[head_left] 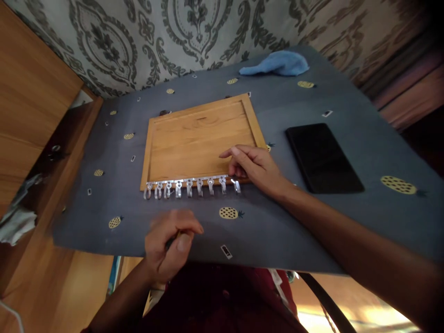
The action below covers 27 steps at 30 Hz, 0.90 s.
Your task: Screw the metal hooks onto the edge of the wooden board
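Note:
A wooden board (201, 143) with a raised frame lies flat on the cloth-covered table. Along its near edge runs a silver metal hook rail (189, 185) with several curved hooks hanging over the edge. My right hand (255, 167) is at the rail's right end, its lower fingers curled against the last hook, which sits at a different angle from the others. The index finger and thumb point left over the board. Nearer to me, my left hand (169, 243) hovers by the table's front edge, slightly blurred, fingers curled closed; what is inside them is hidden.
To the right lies a black tablet-like slab (324, 157). A crumpled blue cloth (277, 64) rests at the back. The grey tablecloth (263, 231) has pineapple prints. A wooden cabinet (38, 101) borders the left, and a patterned curtain (194, 32) hangs behind.

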Motion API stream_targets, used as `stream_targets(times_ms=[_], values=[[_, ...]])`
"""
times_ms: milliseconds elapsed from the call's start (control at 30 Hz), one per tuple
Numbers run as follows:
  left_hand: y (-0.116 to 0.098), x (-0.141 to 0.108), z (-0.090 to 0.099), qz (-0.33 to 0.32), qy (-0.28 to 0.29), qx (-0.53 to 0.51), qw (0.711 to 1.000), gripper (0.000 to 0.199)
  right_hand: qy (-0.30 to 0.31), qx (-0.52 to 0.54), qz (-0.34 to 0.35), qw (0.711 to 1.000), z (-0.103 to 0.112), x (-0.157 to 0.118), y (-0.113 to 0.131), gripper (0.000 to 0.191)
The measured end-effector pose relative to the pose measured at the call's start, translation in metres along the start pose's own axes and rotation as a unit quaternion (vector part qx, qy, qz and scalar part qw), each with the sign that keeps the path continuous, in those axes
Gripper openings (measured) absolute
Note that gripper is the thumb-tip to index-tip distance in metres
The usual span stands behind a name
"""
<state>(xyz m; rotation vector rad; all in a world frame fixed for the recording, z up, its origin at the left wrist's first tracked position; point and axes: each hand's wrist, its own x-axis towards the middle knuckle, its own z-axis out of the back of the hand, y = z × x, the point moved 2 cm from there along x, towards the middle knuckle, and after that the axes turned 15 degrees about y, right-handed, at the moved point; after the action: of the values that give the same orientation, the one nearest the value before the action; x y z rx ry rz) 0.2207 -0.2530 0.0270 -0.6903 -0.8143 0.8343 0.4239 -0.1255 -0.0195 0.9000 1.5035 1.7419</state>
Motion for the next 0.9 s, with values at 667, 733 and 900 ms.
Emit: stream_targets(times_ms=[667,733,900], values=[[0.027,-0.039,0.065,0.153,-0.286,0.157,0.933,0.035,-0.001,-0.03,0.013,0.999,-0.001,0.001,0.002,0.045],[0.033,-0.035,0.078,0.165,-0.328,0.124,0.922,0.04,-0.003,-0.028,0.009,1.0,-0.001,0.0,0.002,0.045],[0.068,-0.017,0.125,0.189,-0.389,0.075,0.899,0.035,-0.006,-0.027,-0.005,1.0,-0.001,0.001,0.001,0.047]])
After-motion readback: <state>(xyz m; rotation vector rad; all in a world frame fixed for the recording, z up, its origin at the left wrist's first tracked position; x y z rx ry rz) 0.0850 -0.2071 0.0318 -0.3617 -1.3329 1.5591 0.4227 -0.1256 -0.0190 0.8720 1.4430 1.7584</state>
